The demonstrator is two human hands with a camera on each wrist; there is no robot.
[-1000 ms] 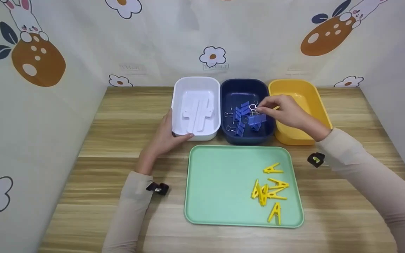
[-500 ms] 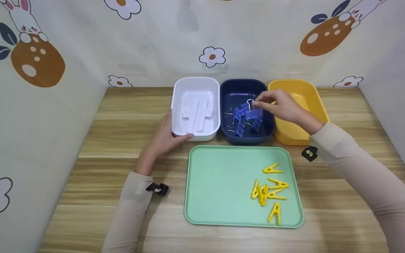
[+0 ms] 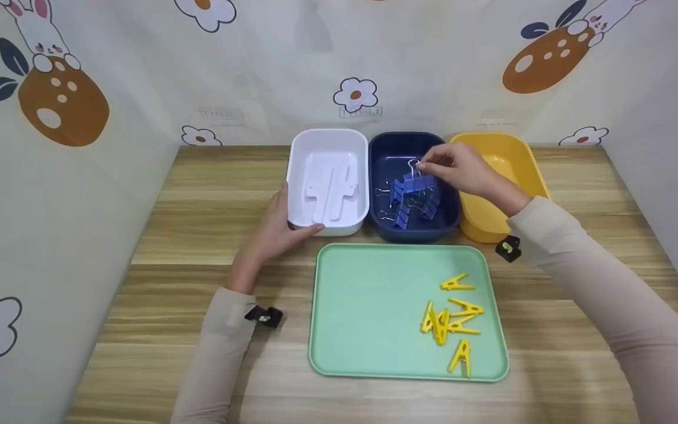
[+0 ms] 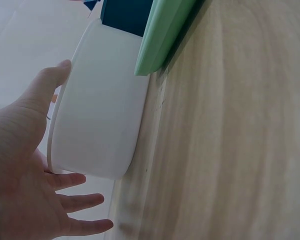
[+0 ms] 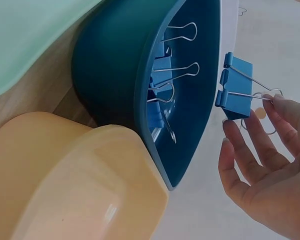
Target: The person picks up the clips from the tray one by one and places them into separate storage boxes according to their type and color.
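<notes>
Over the navy blue bin (image 3: 412, 235), my right hand (image 3: 462, 171) pinches a blue binder clip (image 5: 238, 85) by its wire handle between thumb and index finger. The right wrist view shows this clip above the bin's rim, with the middle finger close beneath it. Inside that bin lie several other blue binder clips (image 3: 401, 217). My left hand (image 3: 272, 232) rests at the near left corner of the white bin (image 3: 330, 231). In the left wrist view, its thumb lies at the rim and its other fingers are straight along the side. White flat pieces (image 3: 332, 188) lie in the white bin.
A yellow bin (image 3: 495, 229) stands at the right of the row. In front, a light green tray (image 3: 368, 312) bears several yellow clothespins (image 3: 461, 356) on its right half. A patterned cloth wall (image 3: 280, 65) rises behind the bins on the wooden table (image 3: 198, 235).
My right hand has moved left and slightly back over the navy bin, carrying the binder clip. The left hand has stayed at the white bin.
</notes>
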